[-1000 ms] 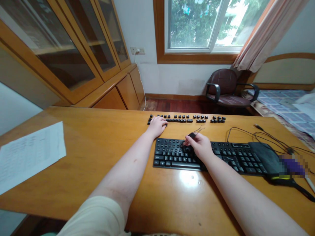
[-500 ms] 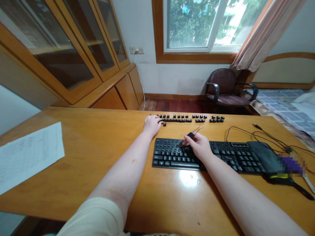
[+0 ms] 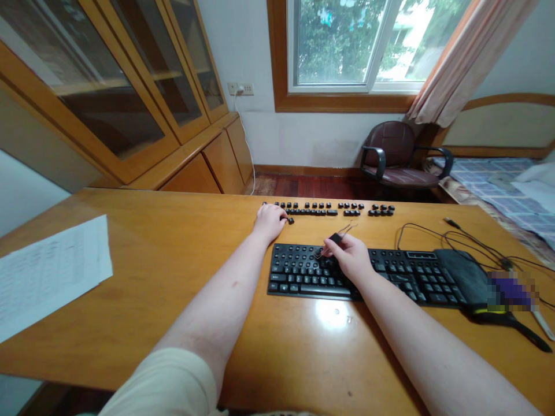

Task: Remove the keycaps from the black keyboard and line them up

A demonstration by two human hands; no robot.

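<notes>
A black keyboard [image 3: 323, 290] lies on the wooden desk, with caps gone from part of its upper rows. Over its middle, my right hand [image 3: 353, 257] is closed on a keycap puller [image 3: 335, 238], a small black handle with wire loops at both ends. The lower wire end comes down near the upper keys. Beyond the keyboard, my left hand [image 3: 269, 222] rests at the left end of the rows of loose keycaps [image 3: 318, 212]. Its fingers are curled, and the fingertips are at a single keycap [image 3: 291, 221] just in front of the rows. The hand partly covers the nearest caps.
A black brush [image 3: 489, 315] and a purple, blurred object [image 3: 514, 289] sit right of the keyboard, near a coiled cable [image 3: 472, 231]. Printed paper [image 3: 56, 271] lies at the left. Beyond the desk are an office chair [image 3: 390, 153] and a glass-door cabinet [image 3: 125, 86].
My left fingers have drawn slightly back from the keycap row, and the single keycap in front has shifted a little. My right hand and the puller have stayed in place.
</notes>
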